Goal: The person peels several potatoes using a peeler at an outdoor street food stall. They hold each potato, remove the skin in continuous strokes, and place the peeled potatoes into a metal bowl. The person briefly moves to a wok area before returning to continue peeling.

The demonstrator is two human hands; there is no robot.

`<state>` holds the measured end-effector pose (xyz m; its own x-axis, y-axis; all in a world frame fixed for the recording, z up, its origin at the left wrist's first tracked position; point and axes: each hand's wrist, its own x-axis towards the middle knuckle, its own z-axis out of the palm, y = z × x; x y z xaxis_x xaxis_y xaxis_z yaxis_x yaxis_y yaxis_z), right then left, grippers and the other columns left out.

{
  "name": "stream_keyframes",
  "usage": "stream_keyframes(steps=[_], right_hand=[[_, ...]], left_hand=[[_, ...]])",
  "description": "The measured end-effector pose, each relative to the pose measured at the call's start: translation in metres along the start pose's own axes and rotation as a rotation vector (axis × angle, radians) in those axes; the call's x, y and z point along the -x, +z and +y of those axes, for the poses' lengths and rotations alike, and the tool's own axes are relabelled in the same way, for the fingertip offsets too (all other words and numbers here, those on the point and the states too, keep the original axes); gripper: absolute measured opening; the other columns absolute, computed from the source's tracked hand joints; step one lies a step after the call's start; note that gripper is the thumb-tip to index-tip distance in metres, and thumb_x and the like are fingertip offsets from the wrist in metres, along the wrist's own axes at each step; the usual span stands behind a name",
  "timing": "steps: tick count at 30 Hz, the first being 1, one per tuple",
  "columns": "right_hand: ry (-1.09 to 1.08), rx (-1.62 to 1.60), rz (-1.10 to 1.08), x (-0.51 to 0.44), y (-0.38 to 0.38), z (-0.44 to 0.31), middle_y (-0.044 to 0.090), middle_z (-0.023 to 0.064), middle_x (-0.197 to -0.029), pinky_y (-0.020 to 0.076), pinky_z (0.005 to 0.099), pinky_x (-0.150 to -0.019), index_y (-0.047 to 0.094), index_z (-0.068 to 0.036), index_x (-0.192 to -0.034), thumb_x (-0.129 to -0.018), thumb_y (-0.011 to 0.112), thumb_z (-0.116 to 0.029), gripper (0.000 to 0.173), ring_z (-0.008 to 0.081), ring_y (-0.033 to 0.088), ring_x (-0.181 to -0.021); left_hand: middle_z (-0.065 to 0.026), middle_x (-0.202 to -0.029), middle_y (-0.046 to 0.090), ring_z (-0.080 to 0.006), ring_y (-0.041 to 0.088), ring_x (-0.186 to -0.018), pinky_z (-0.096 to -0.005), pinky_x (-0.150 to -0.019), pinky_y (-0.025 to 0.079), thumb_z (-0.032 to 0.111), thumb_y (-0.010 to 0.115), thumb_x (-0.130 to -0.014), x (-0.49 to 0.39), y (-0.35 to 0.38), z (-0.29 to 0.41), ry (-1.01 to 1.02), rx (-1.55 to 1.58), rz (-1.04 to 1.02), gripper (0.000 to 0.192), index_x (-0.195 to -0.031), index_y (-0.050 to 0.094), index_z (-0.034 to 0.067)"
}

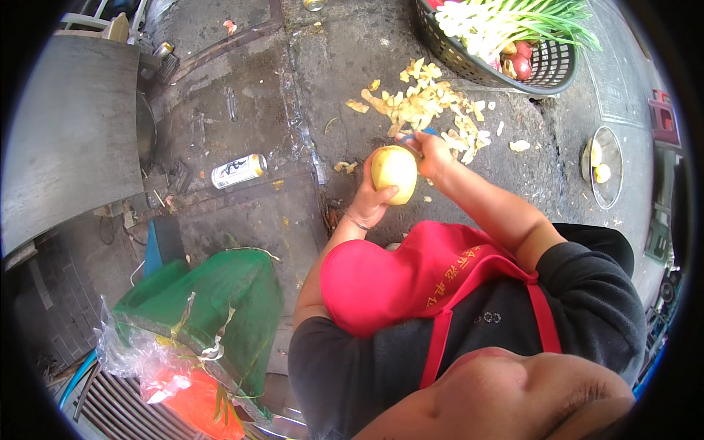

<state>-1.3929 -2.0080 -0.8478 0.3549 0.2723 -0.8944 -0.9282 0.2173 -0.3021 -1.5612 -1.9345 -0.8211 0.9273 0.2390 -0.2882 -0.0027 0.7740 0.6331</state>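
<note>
My left hand grips a large peeled potato from its left side, the thumb across its lower front. The potato's pale yellow surface looks bare of skin. At its upper right, my right hand holds a peeler with a blue handle; its blade is mostly hidden by the fingers. Just beyond both hands, a heap of potato peelings lies on the concrete ground. A red apron bearing yellow writing covers my front.
A dark plastic basket holds scallions and red onions. To the right, a mesh strainer contains peeled potatoes. A drink can lies left, near a metal table and a green bin with plastic bags.
</note>
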Motion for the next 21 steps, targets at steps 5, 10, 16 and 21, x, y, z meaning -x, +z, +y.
stream_keyframes(steps=[5, 10, 16, 21], right_hand=[[-0.509, 0.724, -0.836, 0.037, 0.003, 0.014, 0.071, 0.0101, -0.094, 0.0525, 0.0311, -0.086, 0.054, -0.005, -0.105, -0.102, 0.053, -0.018, 0.014, 0.0160, 0.065, -0.091], [-0.322, 0.238, -0.080, 0.018, 0.018, -0.004, 0.072, 0.0145, -0.089, 0.0527, 0.0267, -0.067, 0.052, -0.005, -0.095, -0.102, 0.048, -0.016, 0.013, 0.0199, 0.068, -0.081], [-0.192, 0.457, -0.512, 0.029, 0.010, 0.009, 0.071, 0.0140, -0.105, 0.0502, 0.0323, -0.091, 0.053, -0.006, -0.107, -0.101, 0.053, -0.020, 0.015, 0.0166, 0.064, -0.091], [-0.334, 0.183, -0.280, 0.032, 0.019, 0.002, 0.071, 0.0170, -0.098, 0.0525, 0.0335, -0.088, 0.050, -0.003, -0.108, -0.101, 0.051, -0.015, 0.014, 0.0186, 0.065, -0.083]], left_hand=[[-0.0053, -0.133, 0.049, -0.0208, 0.049, -0.124, -0.0377, -0.102, 0.046, 0.006, 0.077, -0.077, -0.005, 0.002, -0.007, 0.092, -0.187, 0.140, 0.081, -0.144, 0.033, 0.013], [-0.0090, -0.128, 0.053, -0.0215, 0.055, -0.117, -0.0358, -0.100, 0.048, 0.005, 0.084, -0.065, -0.002, -0.001, -0.017, 0.160, -0.479, 0.079, 0.085, -0.137, 0.038, 0.009], [-0.0119, -0.130, 0.051, -0.0227, 0.054, -0.119, -0.0369, -0.100, 0.048, 0.007, 0.084, -0.066, -0.008, -0.018, -0.021, 0.225, -0.610, 0.285, 0.085, -0.137, 0.036, 0.005], [-0.0111, -0.130, 0.049, -0.0212, 0.053, -0.120, -0.0374, -0.101, 0.047, 0.008, 0.081, -0.071, -0.001, -0.001, -0.017, 0.209, -0.343, 0.174, 0.083, -0.138, 0.033, 0.006]])
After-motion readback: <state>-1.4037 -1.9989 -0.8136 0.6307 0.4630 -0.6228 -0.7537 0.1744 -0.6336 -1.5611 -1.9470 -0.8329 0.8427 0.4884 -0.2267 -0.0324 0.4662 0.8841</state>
